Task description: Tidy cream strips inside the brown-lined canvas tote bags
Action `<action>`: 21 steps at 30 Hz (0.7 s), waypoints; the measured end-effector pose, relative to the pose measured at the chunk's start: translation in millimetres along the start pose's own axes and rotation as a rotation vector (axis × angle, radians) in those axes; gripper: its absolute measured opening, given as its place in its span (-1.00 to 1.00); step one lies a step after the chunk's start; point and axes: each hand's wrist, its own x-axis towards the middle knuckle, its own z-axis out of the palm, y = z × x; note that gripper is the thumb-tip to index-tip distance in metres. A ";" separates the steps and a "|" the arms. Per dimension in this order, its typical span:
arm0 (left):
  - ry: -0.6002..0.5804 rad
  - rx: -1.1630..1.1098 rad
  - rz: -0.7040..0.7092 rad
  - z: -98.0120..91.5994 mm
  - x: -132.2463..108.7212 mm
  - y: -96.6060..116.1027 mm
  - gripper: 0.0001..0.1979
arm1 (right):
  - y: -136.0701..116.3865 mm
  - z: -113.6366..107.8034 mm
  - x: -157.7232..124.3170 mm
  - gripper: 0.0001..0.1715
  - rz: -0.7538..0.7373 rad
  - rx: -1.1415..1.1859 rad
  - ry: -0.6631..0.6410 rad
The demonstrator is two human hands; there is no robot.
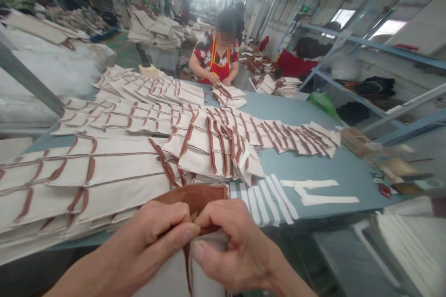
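Observation:
My left hand point(156, 232) and my right hand point(230, 236) are close together at the bottom centre, both closed on one sewn fabric piece point(205, 195). Its top is brown and its lower part off-white, with a brown-edged fold running down between my hands. Thumbs and forefingers pinch the cloth where the brown meets the white; my fingers hide part of that spot. Just beyond my hands lies a pile of similar white pieces with brown edging point(216, 148). White strips point(268, 199) lie on the table right of the piece.
Stacks of white pieces point(121, 162) cover the left of the blue-grey table point(313, 171). A person in a red apron point(218, 60) works at the far edge. Cream strips point(324, 195) and a cardboard box point(355, 141) lie to the right, near blue shelving point(369, 46).

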 end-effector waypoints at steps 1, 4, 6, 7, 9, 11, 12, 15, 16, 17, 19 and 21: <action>-0.031 -0.105 -0.054 1.7 -1.7 -3.6 -0.47 | -1.5 -0.8 1.2 -0.80 0.069 0.108 -0.032; -0.040 -0.387 -0.166 8.0 -4.1 -9.9 -0.35 | -2.3 -0.7 2.9 -0.71 0.190 0.297 -0.126; -0.026 -0.537 -0.237 12.4 -4.0 -10.5 -0.31 | -0.3 0.5 1.5 -0.72 0.121 0.211 -0.125; -0.022 -0.596 -0.278 14.3 -3.9 -10.3 -0.30 | 0.8 0.8 0.2 -0.76 0.060 0.124 -0.109; -0.026 -0.684 -0.341 16.4 -4.3 -9.8 -0.28 | 2.1 0.1 -2.6 -0.81 -0.052 -0.034 -0.091; -0.040 -0.723 -0.356 16.1 -6.7 -9.7 -0.26 | 1.6 -2.2 -5.0 -0.82 -0.098 -0.090 -0.106; -0.053 -0.718 -0.340 15.3 -9.3 -9.7 -0.26 | 0.5 -3.6 -6.0 -0.82 -0.106 -0.091 -0.119; -0.051 -0.508 -0.282 14.0 -24.1 -8.7 -0.38 | -4.7 -6.4 -8.2 -0.79 -0.149 -0.081 -0.154; -0.035 -0.403 -0.254 14.8 -31.1 -8.4 -0.44 | -6.5 -6.5 -8.7 -0.77 -0.174 -0.075 -0.168; -0.023 -0.313 -0.224 16.5 -38.5 -8.2 -0.49 | -7.8 -6.4 -9.2 -0.75 -0.202 -0.062 -0.187; -0.029 -0.258 -0.151 22.0 -53.5 -8.9 -0.54 | -8.1 -5.6 -10.5 -0.68 -0.247 -0.016 -0.212; -0.051 -0.319 -0.109 28.2 -66.5 -11.5 -0.52 | -4.0 -5.1 -12.7 -0.59 -0.263 0.020 -0.184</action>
